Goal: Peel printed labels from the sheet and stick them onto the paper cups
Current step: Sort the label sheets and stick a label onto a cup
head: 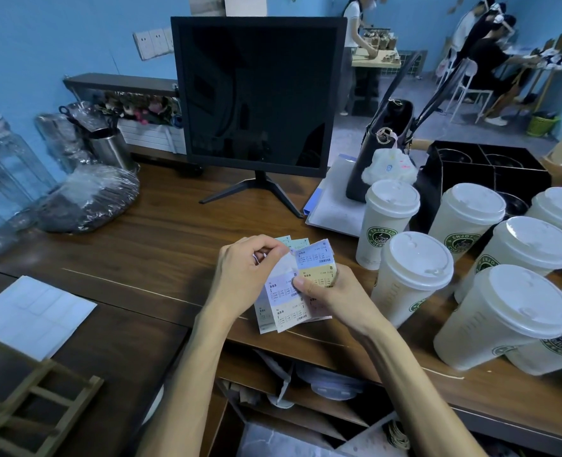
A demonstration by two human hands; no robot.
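Above the wooden counter I hold a small stack of label sheets [289, 308] with pastel printed labels. My right hand [332, 291] grips the stack from the right, thumb pressed on its face. My left hand [246, 275] pinches a lifted corner of one label [288, 265] near the top of the sheet. Several white lidded paper cups [411, 278] with green logos stand close together on the counter to the right of my hands.
A dark monitor [256, 94] stands behind my hands. A used white backing sheet [32, 315] lies at the left, near a wooden rack [26, 413]. A black handbag [385, 150], a black cup carrier [484, 173] and a folder sit behind the cups. Glass jars stand far left.
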